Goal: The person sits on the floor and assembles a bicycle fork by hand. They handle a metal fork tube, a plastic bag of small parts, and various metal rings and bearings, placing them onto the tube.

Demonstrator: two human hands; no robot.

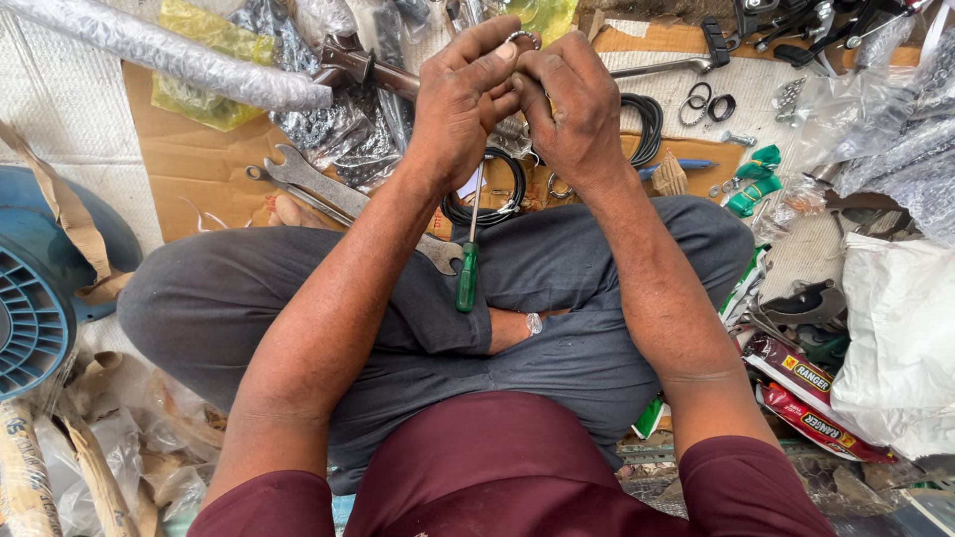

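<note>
I sit cross-legged in grey trousers. My left hand (466, 99) and my right hand (575, 104) are raised together in front of me, fingertips pinching a small metal ring (521, 38) between them. A green-handled screwdriver (468, 270) rests on my left knee, its shaft pointing up toward my hands. A large open-ended spanner (328, 191) lies on brown cardboard (189, 164) beyond my knee, its near end on my leg. Coils of black cable (649, 124) lie beneath my hands.
A bubble-wrapped tube (159, 52) crosses the top left. A blue fan housing (35, 308) sits at the left. White plastic bags (900, 338), red packets (811, 393), black rubber rings (708, 104) and wrapped parts crowd the right. Scrap cardboard and plastic lie at the lower left.
</note>
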